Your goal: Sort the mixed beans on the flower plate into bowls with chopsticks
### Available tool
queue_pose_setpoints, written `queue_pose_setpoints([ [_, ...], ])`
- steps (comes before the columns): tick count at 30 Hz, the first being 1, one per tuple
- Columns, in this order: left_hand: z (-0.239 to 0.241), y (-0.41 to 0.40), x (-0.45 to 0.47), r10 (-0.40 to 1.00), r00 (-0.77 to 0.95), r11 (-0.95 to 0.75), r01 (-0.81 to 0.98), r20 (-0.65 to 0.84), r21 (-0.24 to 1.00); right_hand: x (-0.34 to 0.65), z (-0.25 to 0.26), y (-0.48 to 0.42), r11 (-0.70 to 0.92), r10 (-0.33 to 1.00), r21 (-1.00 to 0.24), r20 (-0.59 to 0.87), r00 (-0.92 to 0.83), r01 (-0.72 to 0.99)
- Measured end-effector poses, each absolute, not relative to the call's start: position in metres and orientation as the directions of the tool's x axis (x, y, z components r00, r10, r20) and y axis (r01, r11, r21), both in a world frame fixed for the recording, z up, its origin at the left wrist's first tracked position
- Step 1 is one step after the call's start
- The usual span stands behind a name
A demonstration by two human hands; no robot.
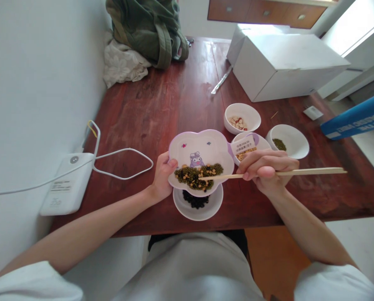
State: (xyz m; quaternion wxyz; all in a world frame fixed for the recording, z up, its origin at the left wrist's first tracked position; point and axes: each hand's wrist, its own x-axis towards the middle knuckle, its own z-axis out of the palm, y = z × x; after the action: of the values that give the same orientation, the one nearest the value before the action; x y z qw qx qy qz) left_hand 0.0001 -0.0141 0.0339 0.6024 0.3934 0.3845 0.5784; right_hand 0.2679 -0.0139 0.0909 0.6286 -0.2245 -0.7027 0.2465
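Note:
My left hand (164, 176) grips the left rim of a cloud-shaped plate (180, 147) with a purple edge and a cartoon print, its thumb on top. Mixed green, yellow and dark beans (197, 176) lie along the plate's near side. In my right hand (265, 169) is a pair of chopsticks (312, 171), their tips among the beans. Partly under the plate, a white bowl (180, 207) holds black beans (195, 201). Just beyond my right hand, a bowl of yellow beans (246, 154) is partly covered by the plate's labelled handle (244, 144).
Farther back stand a bowl (254, 118) of pale pieces and a bowl (296, 142) of green beans. A white box (287, 62) occupies the back right, near a blue object (359, 115). At left are a power bank (68, 184) with a cable and a green bag (146, 29).

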Motion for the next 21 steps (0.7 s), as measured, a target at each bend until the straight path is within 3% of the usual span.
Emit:
queue_pose_setpoints([
  [9,0.0384,-0.0152,0.0005,0.998,0.033,0.053,-0.363,-0.044,0.93,0.2648,0.0868,-0.0152,0.778,0.603,-0.626,0.767,-0.22,-0.051],
  [15,0.0398,-0.0171,0.0007,0.999,0.034,0.047,-0.36,-0.037,0.932,0.2664,0.0852,-0.0173,0.752,0.655,-0.659,0.746,-0.121,0.005],
  [21,0.0402,-0.0166,0.0003,0.997,0.067,0.063,-0.373,-0.041,0.926,0.2643,0.0885,-0.0147,0.777,0.617,-0.63,0.758,-0.212,0.009],
])
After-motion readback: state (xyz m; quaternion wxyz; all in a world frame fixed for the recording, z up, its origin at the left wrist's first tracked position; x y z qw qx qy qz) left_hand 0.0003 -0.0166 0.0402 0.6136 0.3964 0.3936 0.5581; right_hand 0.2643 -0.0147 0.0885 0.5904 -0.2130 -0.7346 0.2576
